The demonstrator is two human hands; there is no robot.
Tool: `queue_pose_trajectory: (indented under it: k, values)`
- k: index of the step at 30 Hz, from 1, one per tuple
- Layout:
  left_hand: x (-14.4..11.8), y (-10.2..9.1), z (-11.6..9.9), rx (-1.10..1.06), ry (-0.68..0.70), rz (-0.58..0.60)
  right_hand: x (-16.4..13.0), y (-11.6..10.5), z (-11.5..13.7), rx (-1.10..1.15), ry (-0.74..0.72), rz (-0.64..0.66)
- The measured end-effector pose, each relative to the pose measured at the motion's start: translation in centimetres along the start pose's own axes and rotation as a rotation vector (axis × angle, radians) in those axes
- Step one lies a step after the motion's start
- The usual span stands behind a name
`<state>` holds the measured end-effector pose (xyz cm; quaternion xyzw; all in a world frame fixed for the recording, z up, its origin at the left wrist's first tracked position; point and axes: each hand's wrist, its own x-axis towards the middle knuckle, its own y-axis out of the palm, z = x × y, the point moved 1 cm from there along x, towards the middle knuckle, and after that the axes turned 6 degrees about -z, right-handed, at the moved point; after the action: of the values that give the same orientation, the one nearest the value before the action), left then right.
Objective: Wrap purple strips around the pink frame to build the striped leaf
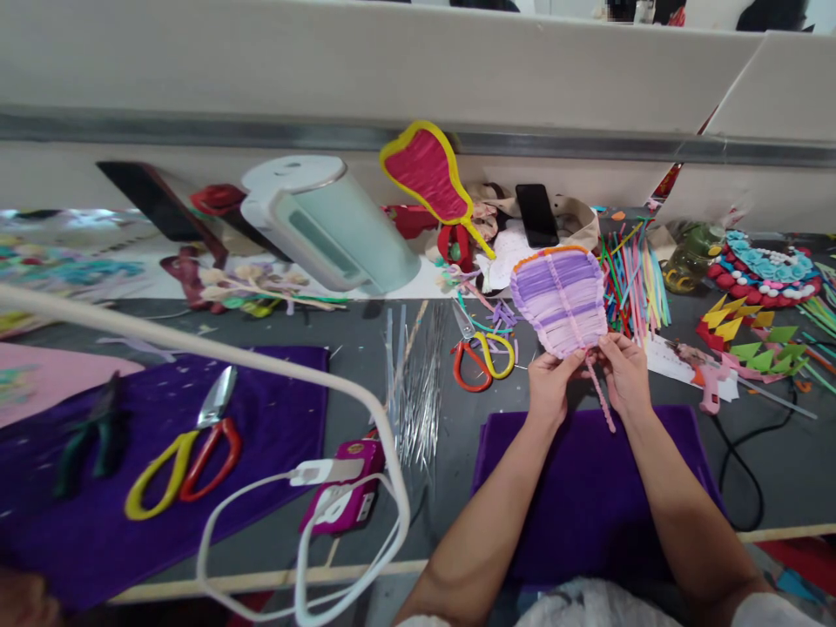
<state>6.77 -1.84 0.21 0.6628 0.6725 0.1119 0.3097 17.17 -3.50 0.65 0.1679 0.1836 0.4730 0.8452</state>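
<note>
Head view, from left to right: a purple cloth lies at the left of the grey table, with dark green pliers and a pair of scissors with 1 yellow and 1 red handle on it. A white cable arcs across the front to a plug beside a pink device. Behind stands a tilted pale green and white container, and thin metal wires lie spread on the table near a second pair of scissors. Right of these, the left hand has its fingers curled in, pinching the lower left edge of a purple woven fan shape, which is held upright above the table and above a second purple cloth. The right hand is likewise closed, its fingertips pinching the fan's narrow bottom where a pink twisted stem hangs down between the 2 hands. Further right lie a bundle of coloured sticks, a pink glue gun and a red and blue ornament. A red fan with a yellow rim leans against the wall behind.
</note>
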Motion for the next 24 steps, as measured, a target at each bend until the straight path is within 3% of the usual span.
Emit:
queue_pose_trajectory:
  k: [5, 12, 24]
  values:
    - [0.2, -0.1, 0.1, -0.001, 0.008, -0.036, 0.2, -0.1, -0.2, -0.026, 0.001, 0.001]
    - [0.2, -0.2, 0.2, -0.013, -0.066, 0.028, 0.5, -0.5, -0.5, -0.035, -0.046, -0.014]
    - [0.4, -0.3, 0.2, 0.012, -0.089, 0.014, 1.2, -1.1, -0.2, -0.084, -0.05, -0.002]
